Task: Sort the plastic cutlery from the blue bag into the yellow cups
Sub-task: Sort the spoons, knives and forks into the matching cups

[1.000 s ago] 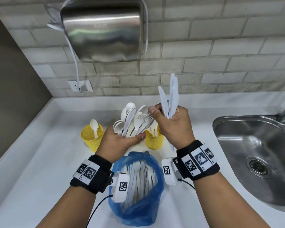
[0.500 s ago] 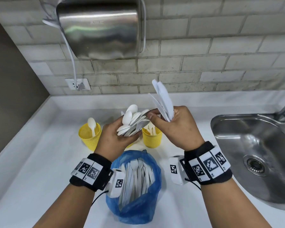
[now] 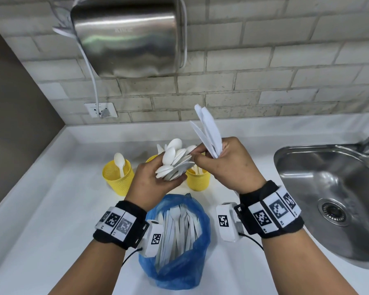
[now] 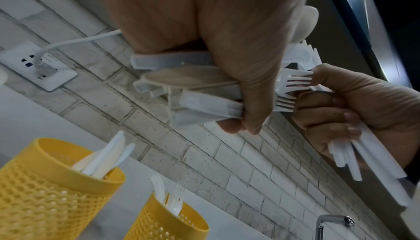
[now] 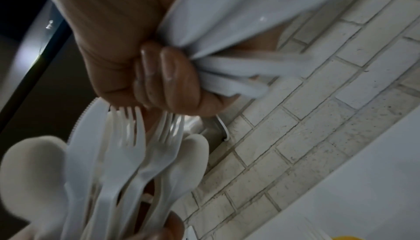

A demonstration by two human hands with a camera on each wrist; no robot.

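The blue bag (image 3: pixel 175 252) stands open at the front, with white cutlery inside. Above it my left hand (image 3: pixel 151 184) grips a mixed bunch of spoons, forks and knives (image 3: pixel 175 160), fanned out to the right. My right hand (image 3: pixel 232 167) holds several white knives (image 3: pixel 207 130) upright in its curled fingers, while its thumb and forefinger pinch a fork tip (image 4: pixel 293 86) in the bunch. Three yellow cups stand behind: the left cup (image 3: pixel 117 177) has one spoon, the middle cup (image 3: pixel 151 159) is mostly hidden, and the right cup (image 3: pixel 197 179) has cutlery in it.
A steel sink (image 3: pixel 328 188) is set into the white counter (image 3: pixel 51 209) at the right, with a tap (image 4: pixel 329 224) behind it. On the brick wall hang a metal hand dryer (image 3: pixel 126 35) and a socket (image 3: pixel 100 110) with a cable.
Both hands have drawn together. The left hand tipped its bunch flatter toward the right hand, whose thumb and forefinger now reach into the tips. The held knives lean further left.
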